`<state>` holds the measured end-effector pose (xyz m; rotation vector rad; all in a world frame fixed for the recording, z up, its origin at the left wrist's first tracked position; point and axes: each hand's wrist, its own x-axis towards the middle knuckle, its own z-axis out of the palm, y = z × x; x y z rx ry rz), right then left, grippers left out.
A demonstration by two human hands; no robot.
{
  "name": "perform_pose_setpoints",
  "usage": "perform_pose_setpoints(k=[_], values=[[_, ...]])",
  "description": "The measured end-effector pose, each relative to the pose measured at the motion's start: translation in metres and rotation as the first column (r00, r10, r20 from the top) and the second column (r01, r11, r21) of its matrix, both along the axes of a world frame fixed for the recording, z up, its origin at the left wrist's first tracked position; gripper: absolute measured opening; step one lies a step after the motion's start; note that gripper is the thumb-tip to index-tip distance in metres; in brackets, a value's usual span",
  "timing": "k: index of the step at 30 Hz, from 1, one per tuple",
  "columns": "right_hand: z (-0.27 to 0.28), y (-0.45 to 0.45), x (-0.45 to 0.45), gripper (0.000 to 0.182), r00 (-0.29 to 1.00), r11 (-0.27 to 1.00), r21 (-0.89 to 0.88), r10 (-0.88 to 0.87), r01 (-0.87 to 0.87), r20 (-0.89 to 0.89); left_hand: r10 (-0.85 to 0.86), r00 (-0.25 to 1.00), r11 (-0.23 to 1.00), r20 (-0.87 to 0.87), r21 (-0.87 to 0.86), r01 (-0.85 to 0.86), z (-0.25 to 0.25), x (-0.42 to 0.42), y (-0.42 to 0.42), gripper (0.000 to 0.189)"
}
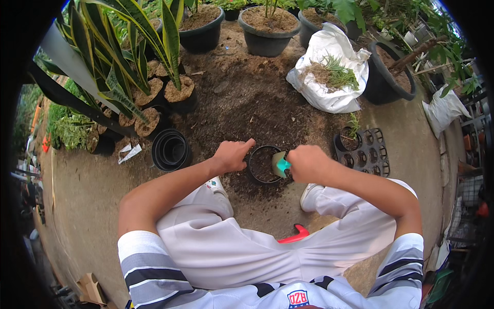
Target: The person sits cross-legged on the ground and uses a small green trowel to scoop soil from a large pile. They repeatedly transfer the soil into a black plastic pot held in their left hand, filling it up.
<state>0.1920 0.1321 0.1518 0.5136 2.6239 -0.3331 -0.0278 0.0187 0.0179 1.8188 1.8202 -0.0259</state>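
Note:
Between my feet stands a round black plastic pot (255,180) with dark soil (263,162) in it. My right hand (311,163) grips a hand trowel (278,165) by its turquoise handle. The trowel's blade dips into the pot at the right rim; its tip is hard to make out. At the left rim is my left hand (232,155), its index finger stretched out and nothing seen in its grasp. Whether it touches the pot I cannot tell. Loose dark soil (243,104) is spread over the ground beyond the pot.
Nested black pots (170,150) stand left, near potted snake plants (179,90). At right lie a black seedling tray (372,152) with a small potted plant (352,135), and a white sack (328,98) topped with uprooted plants (335,73). A red-handled tool (296,235) lies below me.

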Motion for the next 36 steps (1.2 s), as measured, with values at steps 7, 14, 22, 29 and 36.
perform_pose_setpoints(k=[7, 14, 22, 29, 36], values=[[0.024, 0.008, 0.002, 0.015, 0.996, 0.992, -0.084, 0.088, -0.090, -0.027, -0.012, 0.980, 1.000, 0.198, -0.024, 0.017, -0.005, 0.004, -0.007, 0.117], [0.050, -0.002, -0.004, 0.018, 0.980, 0.980, -0.026, 0.199, -0.199, -0.001, 0.056, 0.963, 0.995, 0.265, -0.093, -0.033, -0.016, 0.009, -0.011, 0.120], [-0.006, -0.007, 0.000, 0.016, 0.986, 0.990, -0.042, 0.129, -0.134, -0.101, 0.043, 0.975, 0.995, 0.218, -0.101, -0.021, -0.003, 0.014, -0.002, 0.123], [0.027, -0.005, -0.011, 0.015, 0.983, 0.983, 0.002, 0.181, -0.181, 0.010, 0.041, 0.991, 0.983, 0.124, -0.183, -0.018, 0.002, 0.010, -0.003, 0.124], [0.003, -0.011, -0.013, 0.015, 0.986, 0.987, 0.026, 0.159, -0.160, 0.050, 0.000, 0.995, 0.983, 0.101, -0.184, 0.018, 0.003, 0.015, 0.002, 0.124]])
